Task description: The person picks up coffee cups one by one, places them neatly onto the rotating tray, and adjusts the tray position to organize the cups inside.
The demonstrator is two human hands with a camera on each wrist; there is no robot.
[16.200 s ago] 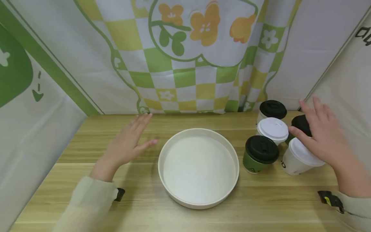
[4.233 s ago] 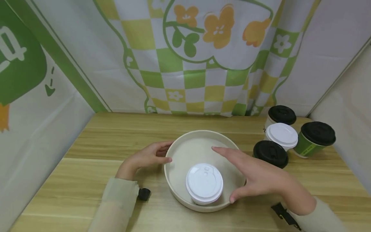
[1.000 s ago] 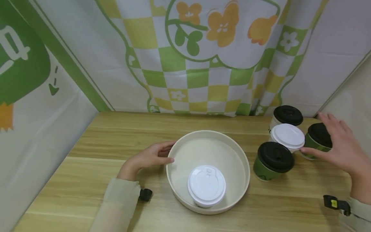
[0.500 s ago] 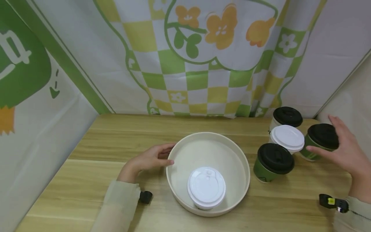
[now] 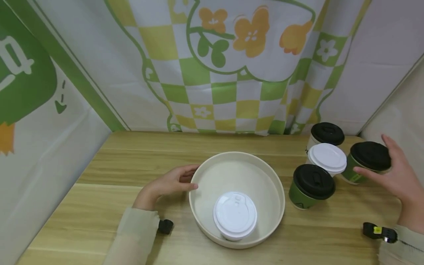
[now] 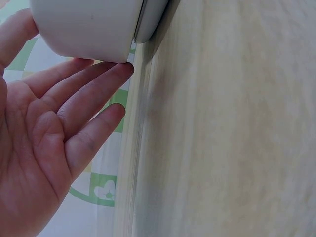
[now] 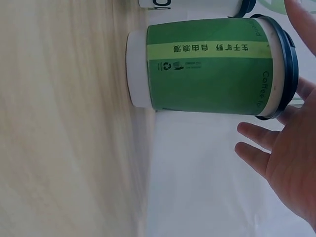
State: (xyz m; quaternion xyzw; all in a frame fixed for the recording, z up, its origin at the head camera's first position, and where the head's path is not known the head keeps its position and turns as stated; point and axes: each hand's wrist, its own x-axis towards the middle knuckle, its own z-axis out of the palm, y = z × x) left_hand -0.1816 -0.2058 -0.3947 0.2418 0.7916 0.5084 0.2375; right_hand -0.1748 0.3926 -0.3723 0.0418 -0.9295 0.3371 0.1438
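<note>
A round cream tray (image 5: 276,176) sits on the table with a white-lidded cup (image 5: 235,215) inside it, toward the near side. My left hand (image 5: 170,182) holds the tray's left edge, thumb over the rim and fingers against the outer wall (image 6: 91,34). At the right, my right hand (image 5: 399,176) is spread around a green paper coffee cup (image 7: 210,66) with a black lid (image 5: 370,156). Its thumb lies in front of this upright cup and some fingers are hidden behind the lid. The lower fingers (image 7: 256,148) stand apart from the cup.
Left of the green cup stand a white-lidded cup (image 5: 328,158), a black-lidded cup (image 5: 327,134) at the back and another green cup with a black lid (image 5: 311,186) nearer the tray. A checked curtain (image 5: 225,88) hangs behind the wooden table (image 5: 109,213).
A white-lidded cup from the right group now stands in the tray. My left hand has come to the tray's edge. My right hand has moved from the tray back to the cups.
</note>
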